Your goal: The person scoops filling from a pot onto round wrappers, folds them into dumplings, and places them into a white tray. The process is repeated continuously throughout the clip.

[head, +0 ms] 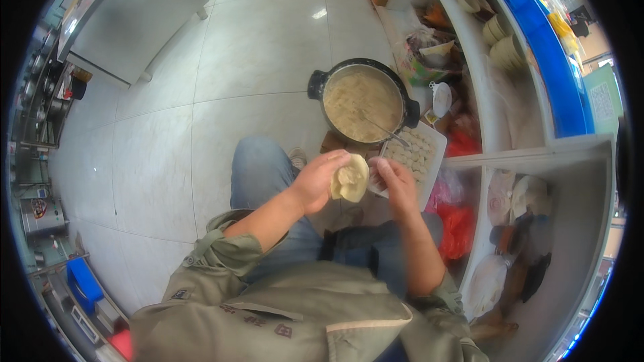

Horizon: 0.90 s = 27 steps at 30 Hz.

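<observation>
My left hand (318,181) holds a round dough wrapper (360,188) with a lump of pale filling (348,175) on it. Just right of the wrapper is my right hand (395,178), its thumb and fingers close together; whether they hold anything is not clear. Beyond the hands stands a black-rimmed pot (363,100) with two handles, holding pale, lumpy filling. A metal spoon (383,128) rests in it, its handle over the near right rim. Beside the pot, a white tray (436,153) bears many small dumplings (413,153), partly hidden behind my right hand.
White shelving (470,85) with stacked bowls (505,53), bags and containers runs along the right side. A red plastic bag (455,231) lies by my right forearm. A blue bin (551,60) sits on top of the shelving. A metal cabinet (136,15) stands on the tiled floor at upper left.
</observation>
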Tool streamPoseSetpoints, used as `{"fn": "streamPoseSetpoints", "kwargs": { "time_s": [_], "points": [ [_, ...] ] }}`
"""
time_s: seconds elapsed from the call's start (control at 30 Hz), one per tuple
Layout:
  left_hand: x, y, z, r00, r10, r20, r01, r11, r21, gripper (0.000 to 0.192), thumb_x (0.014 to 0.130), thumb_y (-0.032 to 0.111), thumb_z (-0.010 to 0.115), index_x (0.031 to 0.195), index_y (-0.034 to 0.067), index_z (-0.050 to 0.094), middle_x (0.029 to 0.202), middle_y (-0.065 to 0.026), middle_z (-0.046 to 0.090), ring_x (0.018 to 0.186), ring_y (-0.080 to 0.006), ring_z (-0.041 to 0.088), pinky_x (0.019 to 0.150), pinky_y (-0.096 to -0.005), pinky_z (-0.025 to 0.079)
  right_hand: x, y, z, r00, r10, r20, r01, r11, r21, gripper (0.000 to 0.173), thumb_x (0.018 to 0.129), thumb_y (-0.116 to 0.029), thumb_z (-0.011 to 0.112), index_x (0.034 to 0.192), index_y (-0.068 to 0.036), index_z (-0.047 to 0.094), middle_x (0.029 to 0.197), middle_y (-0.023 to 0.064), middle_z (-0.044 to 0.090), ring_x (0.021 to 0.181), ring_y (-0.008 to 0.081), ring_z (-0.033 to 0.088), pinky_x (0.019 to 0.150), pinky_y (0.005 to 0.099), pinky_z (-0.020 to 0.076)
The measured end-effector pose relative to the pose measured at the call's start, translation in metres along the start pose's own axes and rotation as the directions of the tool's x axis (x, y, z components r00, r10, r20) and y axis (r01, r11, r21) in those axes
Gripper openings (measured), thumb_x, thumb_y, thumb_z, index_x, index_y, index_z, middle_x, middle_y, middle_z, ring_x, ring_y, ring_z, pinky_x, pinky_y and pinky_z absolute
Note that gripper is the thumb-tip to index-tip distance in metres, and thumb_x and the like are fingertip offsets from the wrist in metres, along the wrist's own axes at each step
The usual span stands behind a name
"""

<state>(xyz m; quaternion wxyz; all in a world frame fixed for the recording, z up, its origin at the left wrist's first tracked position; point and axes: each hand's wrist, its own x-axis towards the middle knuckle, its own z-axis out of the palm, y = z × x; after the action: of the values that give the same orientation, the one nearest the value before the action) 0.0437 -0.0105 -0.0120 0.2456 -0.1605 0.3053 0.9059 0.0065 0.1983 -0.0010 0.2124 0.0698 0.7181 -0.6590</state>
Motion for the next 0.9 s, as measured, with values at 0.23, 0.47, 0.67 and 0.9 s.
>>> {"fn": "streamPoseSetpoints", "kwargs": {
  "time_s": [0.23,0.47,0.67,0.9],
  "points": [
    [0.003,-0.049,0.003,0.989,-0.108,-0.099,0.111,0.993,0.029,0.020,0.102,0.018,0.049,0.109,0.004,0.061,0.104,-0.0098,0.067,0.093,-0.0235,0.067,0.080,-0.0394,0.058,-0.059,0.040,0.005,0.963,-0.268,0.000,0.267,0.959,-0.094,0.016,0.093,-0.009,0.065,0.106,0.001,0.065,0.092,0.0039,0.061,0.085,0.0149,0.059,0.073,0.0287,0.0478],
    [0.001,-0.069,0.010,0.968,-0.213,-0.133,0.221,0.974,0.049,0.030,0.102,0.021,0.045,0.107,0.000,0.065,0.101,-0.0117,0.067,0.097,-0.0239,0.066,0.086,-0.0401,0.054,-0.093,0.044,-0.002,0.752,-0.623,0.216,0.620,0.556,-0.553,0.020,0.078,0.003,0.073,0.096,-0.001,0.068,0.092,0.0104,0.059,0.087,0.0283,0.060,0.078,0.0343,0.0493],
    [-0.019,-0.093,0.015,0.993,-0.082,0.080,0.070,0.988,0.138,0.038,0.099,0.022,0.057,0.128,-0.001,0.055,0.115,-0.0128,0.064,0.106,-0.0241,0.063,0.095,-0.0372,0.050,-0.092,0.071,-0.016,0.908,-0.419,-0.007,0.387,0.844,-0.372,0.009,0.083,-0.002,0.073,0.091,-0.001,0.070,0.081,0.0070,0.063,0.073,0.0181,0.062,0.065,0.0318,0.0495],
    [-0.034,-0.120,0.015,0.905,0.278,0.321,-0.375,0.168,0.912,0.065,0.090,0.017,0.070,0.145,-0.001,0.042,0.133,-0.0234,0.055,0.121,-0.0362,0.056,0.103,-0.0399,0.044,-0.078,0.093,-0.025,0.988,0.156,0.006,-0.154,0.966,0.208,0.008,0.085,-0.004,0.072,0.088,0.001,0.067,0.078,0.0032,0.066,0.064,0.0112,0.061,0.059,0.0267,0.0508]
  ]
}}
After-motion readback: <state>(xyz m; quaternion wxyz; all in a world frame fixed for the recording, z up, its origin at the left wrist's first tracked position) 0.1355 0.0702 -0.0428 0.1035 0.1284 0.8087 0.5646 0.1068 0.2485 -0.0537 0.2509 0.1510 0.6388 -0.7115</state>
